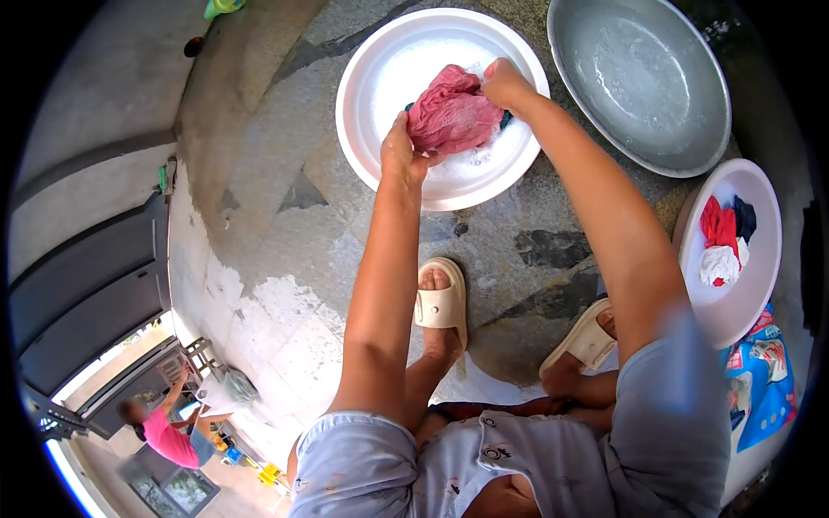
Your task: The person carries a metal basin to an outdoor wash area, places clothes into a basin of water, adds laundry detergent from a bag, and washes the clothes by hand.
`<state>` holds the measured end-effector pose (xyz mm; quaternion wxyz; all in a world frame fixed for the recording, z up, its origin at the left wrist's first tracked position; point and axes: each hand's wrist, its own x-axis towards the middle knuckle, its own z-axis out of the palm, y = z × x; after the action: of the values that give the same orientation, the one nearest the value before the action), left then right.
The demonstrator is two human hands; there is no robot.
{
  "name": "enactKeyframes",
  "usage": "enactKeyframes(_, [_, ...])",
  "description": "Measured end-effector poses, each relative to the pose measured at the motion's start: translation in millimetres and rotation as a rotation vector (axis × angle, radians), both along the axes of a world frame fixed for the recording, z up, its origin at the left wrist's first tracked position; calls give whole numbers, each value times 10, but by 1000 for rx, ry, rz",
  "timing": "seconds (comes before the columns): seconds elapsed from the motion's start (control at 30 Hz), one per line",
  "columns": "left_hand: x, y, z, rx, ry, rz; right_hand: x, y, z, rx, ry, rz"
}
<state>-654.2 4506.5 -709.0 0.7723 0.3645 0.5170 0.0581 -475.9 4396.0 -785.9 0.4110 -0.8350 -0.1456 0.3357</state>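
A wet pinkish-red cloth point(453, 112) is bunched up over a white basin point(356, 142) of soapy water. My left hand point(403, 154) grips the cloth at its lower left edge, fingers bent around it. At the cloth's upper right, my right hand point(505, 86) pinches it with closed fingers. A dark green piece of fabric point(506, 119) shows under the cloth on the right. Suds float around both.
A grey metal basin point(639, 78) of water stands at upper right. Below it a pale basin point(751, 298) holds red, white and dark clothes. A blue detergent bag point(768, 388) lies at lower right. Another person in a pink top point(168, 439) is at lower left.
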Motion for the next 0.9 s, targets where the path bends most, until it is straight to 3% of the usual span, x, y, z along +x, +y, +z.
enactKeyframes(0.07, [-159, 166, -432, -63, 140, 63, -169, -39, 121, -109, -202, 50])
enactKeyframes(0.23, [-169, 3, -262, -58, -5, -118, -649, 157, 316, -222, -340, 319])
enactKeyframes(0.3, [-168, 59, -230, -171, -71, -91, -829, 218, 577, 102, -144, 349])
enactKeyframes(0.37, [-298, 343, -730, -439, -500, -18, -1279, 295, 1065, 199, -240, 310])
enactKeyframes(0.4, [-389, 307, -630, -427, -656, 5, -1518, 301, 1201, 342, -449, 308])
enactKeyframes(0.43, [-403, 264, -576, -273, -603, 36, -1664, 294, 1256, 487, -656, 304])
enactKeyframes(0.5, [-432, 181, -472, 35, -440, 84, -1716, 276, 1193, 532, -678, 319])
enactKeyframes(0.53, [-344, 165, -450, -36, -450, 93, -1714, 270, 1157, 557, -694, 321])
enactKeyframes(0.6, [-180, 98, -424, -186, -463, 115, -1335, 239, 955, 368, -803, 284])
enactKeyframes(0.63, [-99, 43, -372, -263, -473, 130, -1120, 276, 829, 272, -807, 206])
enactKeyframes(0.67, [8, -156, 104, -224, -382, 82, -859, 224, 861, 153, -658, 139])
enactKeyframes(0.7, [89, -223, 199, -180, -374, 64, -618, 194, 847, 57, -443, -21])
enactKeyframes(0.73, [155, -260, 244, -132, -366, 46, -467, 114, 748, -16, -403, -64])
enactKeyframes(0.9, [172, -22, 267, -161, -284, 5, -230, 32, 610, 114, -221, -160])
